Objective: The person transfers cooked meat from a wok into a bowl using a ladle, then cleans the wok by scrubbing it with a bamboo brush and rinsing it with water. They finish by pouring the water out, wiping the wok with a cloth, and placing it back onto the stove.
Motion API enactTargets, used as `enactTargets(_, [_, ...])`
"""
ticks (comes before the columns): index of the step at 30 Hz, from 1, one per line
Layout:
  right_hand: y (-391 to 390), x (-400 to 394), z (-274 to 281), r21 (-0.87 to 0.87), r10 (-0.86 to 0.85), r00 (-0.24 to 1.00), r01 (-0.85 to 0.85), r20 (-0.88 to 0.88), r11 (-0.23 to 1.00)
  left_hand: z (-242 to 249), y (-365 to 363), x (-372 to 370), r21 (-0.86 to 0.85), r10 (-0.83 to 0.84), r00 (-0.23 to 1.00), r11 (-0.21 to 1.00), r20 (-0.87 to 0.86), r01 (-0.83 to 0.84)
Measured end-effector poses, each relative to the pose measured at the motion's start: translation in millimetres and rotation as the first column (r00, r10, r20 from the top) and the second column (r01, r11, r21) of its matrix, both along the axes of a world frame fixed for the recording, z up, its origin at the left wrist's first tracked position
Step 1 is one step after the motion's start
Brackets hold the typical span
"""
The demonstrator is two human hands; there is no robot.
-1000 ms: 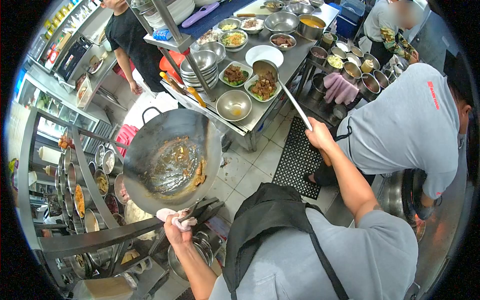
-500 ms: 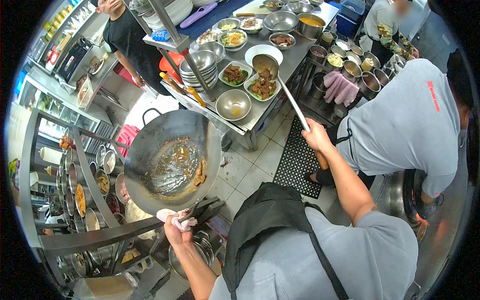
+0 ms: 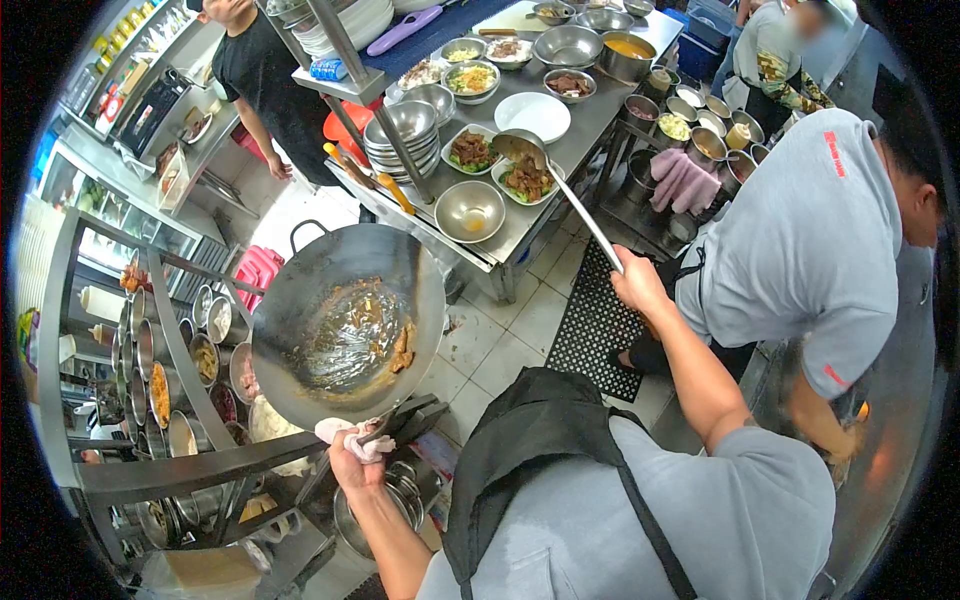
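My left hand (image 3: 358,468) is closed round the handle of a large wok (image 3: 290,385), with a folded pale cloth (image 3: 362,442) between palm and metal. Brown sauce and a few bits of meat (image 3: 403,347) cling inside the wok. My right hand (image 3: 640,282) grips the long shaft of a ladle (image 3: 519,147). The ladle's bowl is over a white dish of meat and greens (image 3: 528,183), covering part of the food. Beside it stands a second such dish (image 3: 472,150). A steel bowl (image 3: 468,212) with a little yellowish liquid sits at the counter corner.
The steel counter (image 3: 590,130) also bears a white plate (image 3: 532,117), stacked bowls (image 3: 402,140) and a pot of orange liquid (image 3: 627,57). A co-worker in grey (image 3: 800,220) bends close on my right. Another person (image 3: 270,90) stands beyond the counter's left. Ingredient pots (image 3: 160,390) line a rack at left.
The ladle's bowl has shifted slightly left and down over the dish. The grey-shirted co-worker has moved an arm and turned. The wok stays nearly in place.
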State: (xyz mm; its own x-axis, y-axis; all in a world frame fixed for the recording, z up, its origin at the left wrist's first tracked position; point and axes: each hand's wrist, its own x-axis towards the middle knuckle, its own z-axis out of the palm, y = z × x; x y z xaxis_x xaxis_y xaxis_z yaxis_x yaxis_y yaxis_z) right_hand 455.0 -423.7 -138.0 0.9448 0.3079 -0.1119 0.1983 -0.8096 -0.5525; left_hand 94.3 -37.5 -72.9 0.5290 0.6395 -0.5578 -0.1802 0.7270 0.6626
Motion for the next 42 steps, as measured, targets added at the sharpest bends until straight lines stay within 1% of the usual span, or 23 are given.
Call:
enactTargets(2, [0,4,-7,0.076,0.024,1.0,-0.026,0.02,0.997,-7,2,0,0.006,0.015,0.999,1.0,0.029,-0.015])
enactTargets(5, [3,10,-13,0.2,-0.033,0.992,0.057,-0.122,0.978,-3,2,1,-0.007,-0.055,0.997,0.998,0.047,0.056])
enactTargets(8, [9,10,18,0.331,-0.071,0.837,0.29,-0.543,0.898,1,4,2,-0.115,-0.074,0.992,0.99,0.101,0.085])
enactTargets(9, [9,9,19,0.361,-0.077,0.849,0.303,-0.523,0.882,2,3,2,-0.104,-0.065,0.994,0.992,0.087,0.074])
enactTargets(12, [5,8,12,0.324,-0.077,0.954,0.174,-0.29,0.93,-1,2,3,-0.05,-0.022,0.999,0.998,0.027,0.024])
enactTargets(14, [2,7,19,0.359,-0.07,0.922,0.217,-0.38,0.908,-18,8,0,0.018,0.027,0.999,0.999,-0.037,-0.027])
enactTargets(16, [1,10,24,0.403,-0.019,0.867,0.25,-0.498,0.881,-21,12,-2,-0.029,-0.016,1.0,0.999,0.01,0.016])
enactTargets(19, [7,8,26,0.319,-0.048,0.864,0.236,-0.501,0.918,-19,10,2,-0.016,-0.005,1.0,1.0,0.0,0.005])
enactTargets(22, [3,-1,-5,0.24,-0.072,0.993,0.091,-0.09,0.966,-14,5,9,-0.012,0.032,0.999,0.999,-0.028,-0.033])
enactTargets(23, [8,-5,-3,0.248,-0.117,0.978,0.159,-0.175,0.956,-14,6,8,-0.022,0.041,0.999,0.999,-0.035,-0.042])
enactTargets(24, [6,-3,-9,0.256,-0.106,0.975,0.155,-0.193,0.954,-18,9,4,-0.024,-0.027,0.999,0.999,-0.024,0.027])
enactTargets(25, [-1,0,-20,0.263,-0.091,0.973,0.147,-0.214,0.953,-27,10,2,-0.051,-0.014,1.0,0.999,-0.015,0.013])
enactTargets(26, [-1,-4,-20,0.249,-0.087,0.977,0.134,-0.193,0.959,-31,14,1,-0.074,0.006,1.0,0.997,-0.007,-0.006])
enactTargets(27, [-1,-8,-19,0.234,-0.082,0.982,0.122,-0.172,0.965,-17,3,6,-0.032,0.091,0.995,0.995,-0.047,-0.092])
enactTargets(29, [-4,-38,7,0.215,-0.094,0.977,0.135,-0.194,0.967,-18,5,-10,-0.039,0.048,0.999,0.998,-0.008,-0.048])
enactTargets(30, [-7,-54,18,0.257,-0.034,0.998,0.044,-0.043,0.966,-17,4,-12,-0.052,0.015,0.999,0.999,0.03,-0.013])
enactTargets(31, [-10,-68,22,0.436,0.019,0.994,0.03,-0.106,0.899,-24,7,-8,-0.087,0.019,1.0,0.996,0.024,-0.016])
enactTargets(32, [-4,-77,43,0.325,0.038,0.986,0.018,-0.164,0.946,-31,9,-4,-0.118,0.009,1.0,0.993,0.021,-0.006])
enactTargets(34, [11,-94,81,0.138,0.09,0.966,-0.058,-0.243,0.989,-37,3,5,-0.055,0.028,1.0,0.998,0.012,-0.028])
enactTargets(36, [44,-101,104,0.131,0.319,0.946,-0.31,-0.052,0.942,-56,-4,3,0.06,0.115,0.993,0.992,0.001,-0.115])
enactTargets(37, [66,-103,115,0.079,0.382,0.918,-0.375,-0.104,0.924,-57,-6,0,0.072,0.114,0.993,0.991,-0.008,-0.113])
enactTargets(40, [128,-105,99,-0.176,0.535,0.845,-0.526,0.0,0.832,-40,-16,-11,0.097,0.099,0.994,0.991,-0.036,-0.096])
enactTargets(42, [166,-105,78,-0.271,0.619,0.775,-0.574,0.125,0.773,-39,-19,-18,0.1,0.104,0.994,0.99,-0.02,-0.102])
